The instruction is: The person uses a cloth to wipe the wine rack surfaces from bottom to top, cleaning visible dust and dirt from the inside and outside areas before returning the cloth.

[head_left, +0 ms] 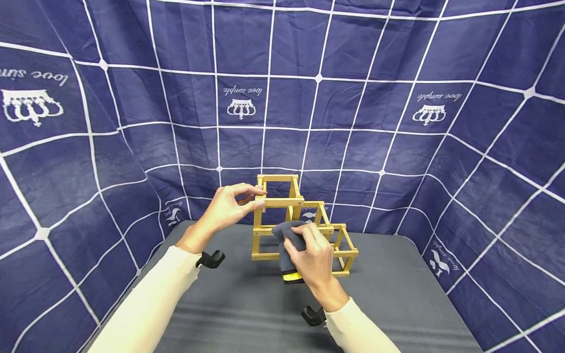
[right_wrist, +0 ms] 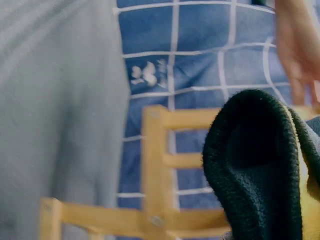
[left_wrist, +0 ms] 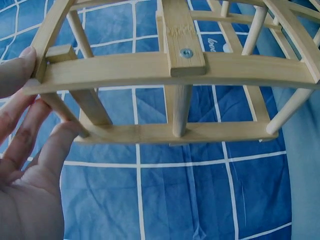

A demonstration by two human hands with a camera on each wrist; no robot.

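Observation:
A stepped rack of light wooden bars [head_left: 282,202] stands on the grey surface, tallest on its left side. My left hand [head_left: 227,208] grips the rack's upper left corner; the left wrist view shows thumb and fingers [left_wrist: 62,140] around the corner bars and a dowel. A dark grey cloth [head_left: 288,247] with a yellow strip near its lower edge is pinched in my right hand [head_left: 314,252], in front of the rack's middle. Seen from the right wrist, the cloth [right_wrist: 255,170] hangs in a fold and hides part of the rack [right_wrist: 150,165].
The grey tabletop [head_left: 247,304] extends in front of the rack. Behind it and at both sides hangs a blue fabric [head_left: 291,105] with white grid lines and crown prints. A black wrist camera [head_left: 212,259] sits on the left wrist, another [head_left: 312,316] on the right.

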